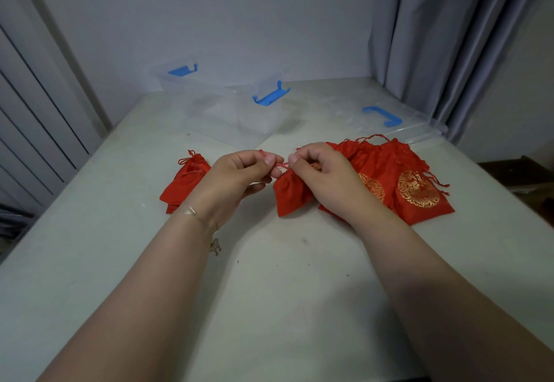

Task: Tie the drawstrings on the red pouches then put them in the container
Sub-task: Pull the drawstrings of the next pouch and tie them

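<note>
A small red pouch (290, 194) lies on the table between my hands, its neck gathered. My left hand (239, 176) and my right hand (322, 171) each pinch an end of its red drawstring (283, 165), which is stretched between the fingertips. To the left lies a tied red pouch (187, 182) with another partly under it. To the right is a pile of red pouches (413, 183) with gold round emblems and loose strings. A clear plastic container (227, 111) with blue latches stands open behind the hands.
The container's clear lid (389, 120) with a blue handle lies flat at the back right. Grey curtain (449, 37) hangs at the right edge of the white table (269, 276). A wall stands behind and slatted panels are on the left.
</note>
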Available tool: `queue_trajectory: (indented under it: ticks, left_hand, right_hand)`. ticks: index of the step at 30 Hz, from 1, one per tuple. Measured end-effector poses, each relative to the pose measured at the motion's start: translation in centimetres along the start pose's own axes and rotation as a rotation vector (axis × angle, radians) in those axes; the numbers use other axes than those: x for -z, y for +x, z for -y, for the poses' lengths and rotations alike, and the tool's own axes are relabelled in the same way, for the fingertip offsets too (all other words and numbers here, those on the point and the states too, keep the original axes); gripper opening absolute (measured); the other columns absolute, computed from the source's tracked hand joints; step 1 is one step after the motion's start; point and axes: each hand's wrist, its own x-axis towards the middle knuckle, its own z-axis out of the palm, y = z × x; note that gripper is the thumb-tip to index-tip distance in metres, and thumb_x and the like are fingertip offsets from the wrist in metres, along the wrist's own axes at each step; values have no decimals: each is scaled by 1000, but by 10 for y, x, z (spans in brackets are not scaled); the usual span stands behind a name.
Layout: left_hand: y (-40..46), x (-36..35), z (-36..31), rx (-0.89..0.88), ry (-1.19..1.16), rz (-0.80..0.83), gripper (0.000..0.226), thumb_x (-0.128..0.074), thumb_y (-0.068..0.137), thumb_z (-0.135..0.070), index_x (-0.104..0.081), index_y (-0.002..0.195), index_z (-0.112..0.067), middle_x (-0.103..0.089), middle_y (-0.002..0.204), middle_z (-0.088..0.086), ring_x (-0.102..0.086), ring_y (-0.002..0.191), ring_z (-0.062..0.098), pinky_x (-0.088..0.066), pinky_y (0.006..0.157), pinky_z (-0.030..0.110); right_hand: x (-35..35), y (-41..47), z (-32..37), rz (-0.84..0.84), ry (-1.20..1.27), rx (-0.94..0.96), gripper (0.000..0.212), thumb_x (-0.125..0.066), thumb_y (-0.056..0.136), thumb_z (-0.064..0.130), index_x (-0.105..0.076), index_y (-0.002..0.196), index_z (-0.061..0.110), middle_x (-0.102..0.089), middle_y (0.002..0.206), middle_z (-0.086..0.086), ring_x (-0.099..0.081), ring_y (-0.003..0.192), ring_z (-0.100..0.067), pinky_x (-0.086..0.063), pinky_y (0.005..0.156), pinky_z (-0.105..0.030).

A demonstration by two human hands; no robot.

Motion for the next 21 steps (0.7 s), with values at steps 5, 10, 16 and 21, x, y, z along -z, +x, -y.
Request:
queue_trajectory:
  ticks: [5,10,16,21]
  left_hand:
    - [0,-2,-1,-30,-11,72,16,-52,93,-17,-67,89,-12,-66,74,-4,-59,72,9,-45,81,29]
    - [0,-7,3,-53,102,69,20,-50,95,-17,-67,86,-14,-69,73,-5,-59,73,7,-44,82,28]
    - [1,1,1,25,-131,-24,12,-58,89,-11,-69,88,-14,-73,80,-4,-61,70,4,-45,84,24]
    - [2,4,-3,-40,-126,-61,10,-67,76,-4,-69,83,-11,-72,76,-2,-66,74,7,-51,79,17]
  right_hand:
    - [4,2,1,-103,36,50,17,-53,95,20,-60,81,13,-59,92,-4,-53,80,-4,-39,68,-6]
    - [4,1,4,-133,97,77,18,-57,93,22,-59,82,8,-55,68,7,-48,60,2,-38,59,-10]
    - [9,-1,6,68,165,47,19,-67,85,17,-59,69,15,-47,62,-4,-40,57,-6,-34,55,-18]
    - [6,-1,2,103,80,31,24,-65,86,18,-55,64,18,-46,55,8,-39,52,-3,-34,54,-18]
